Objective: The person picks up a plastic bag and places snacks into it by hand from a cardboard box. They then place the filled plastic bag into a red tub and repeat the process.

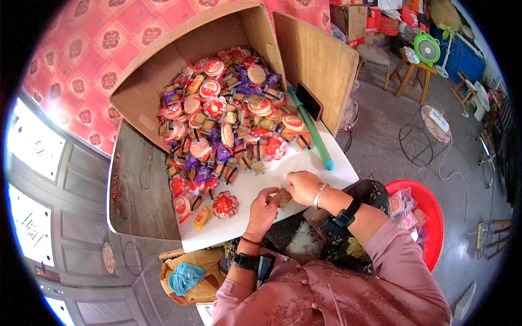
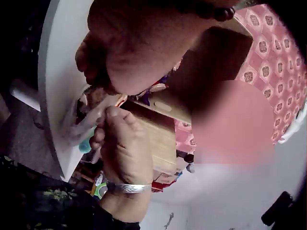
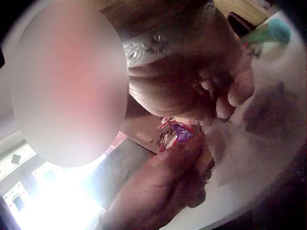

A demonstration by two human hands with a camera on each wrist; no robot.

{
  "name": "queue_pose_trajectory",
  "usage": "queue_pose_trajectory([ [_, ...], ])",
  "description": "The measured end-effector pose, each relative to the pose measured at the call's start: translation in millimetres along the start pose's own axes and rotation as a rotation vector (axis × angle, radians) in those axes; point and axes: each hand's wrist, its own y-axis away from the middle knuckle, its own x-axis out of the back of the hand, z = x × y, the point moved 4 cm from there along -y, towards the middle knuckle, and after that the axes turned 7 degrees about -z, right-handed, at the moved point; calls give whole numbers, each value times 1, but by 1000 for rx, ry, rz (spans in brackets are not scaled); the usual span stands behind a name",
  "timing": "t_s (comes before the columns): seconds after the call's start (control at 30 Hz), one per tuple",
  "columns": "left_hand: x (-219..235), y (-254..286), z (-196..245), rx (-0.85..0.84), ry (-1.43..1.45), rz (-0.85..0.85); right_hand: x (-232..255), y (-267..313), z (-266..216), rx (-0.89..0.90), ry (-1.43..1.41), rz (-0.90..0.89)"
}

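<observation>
Close together over the near edge of the white tabletop (image 1: pixel 326 154), both hands work on a clear plastic bag (image 3: pixel 230 155). The left hand (image 1: pixel 262 211) holds the bag with a small brownish-yellow packet (image 1: pixel 284 199) at its fingertips. Fingers curled, the right hand (image 1: pixel 305 187) pinches the bag's film beside it, as the left wrist view also shows. Left of the hands lie a red flower-shaped packet (image 1: pixel 225 205) and a yellow wrapped snack (image 1: pixel 202 217). Beyond them, a heap of wrapped snacks (image 1: pixel 228 117) spills out of a large cardboard box (image 1: pixel 142 73) lying on its side.
A green tube (image 1: pixel 311 127) and a dark phone (image 1: pixel 309 101) lie right of the heap, against a wooden board (image 1: pixel 315 60). At the person's right stands a red basin (image 1: pixel 435 233) holding filled clear bags. A blue cloth (image 1: pixel 186 279) lies on a chair at left.
</observation>
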Motion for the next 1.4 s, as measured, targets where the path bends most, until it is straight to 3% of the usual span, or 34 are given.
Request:
queue_pose_trajectory([
  [0.07, -6, -2, -3, -82, 111, -38, 5, 4, -7, 25, -72, -4],
  [0.2, -12, -2, 1, -78, 244, -25, -2, 2, -1, 35, -125, -5],
  [0.3, -14, -6, -4, 46, 185, -13, -3, 1, -2, 67, -148, -6],
  [0.37, -15, -13, -14, -164, -51, 84, -4, 1, -2, 75, -166, 2],
  [0.4, -16, -14, -13, -164, -52, 82, -4, 1, -2, 75, -168, 3],
  [0.47, -17, -14, -2, -293, -329, 168, -2, 0, -4, 91, -101, 2],
  [0.5, -17, -17, -6, -294, -330, 166, -1, 1, -5, 90, -102, 4],
  [0.57, -21, -24, -14, -379, -603, 129, 1, 2, -6, 94, -144, -14],
  [0.7, -4, -25, 8, -416, -400, 100, 1, 0, -1, 72, -131, 32],
  [0.77, 13, -29, 13, -359, -305, 277, 4, 1, 0, 83, -165, 43],
  [0.9, 37, -47, 5, -358, -559, 402, 5, 2, -2, 68, -144, 46],
  [0.97, 41, -58, 6, -338, -634, 392, 6, 1, -3, 19, -116, 5],
  [1.03, 41, -70, 2, -83, -748, 332, 2, 0, -1, 21, -88, 18],
  [1.27, 30, -79, 17, -64, -779, 356, 0, -1, -1, 35, -41, 19],
  [1.4, 26, -78, 30, 30, -774, 377, -2, -1, 1, 42, -45, 41],
])
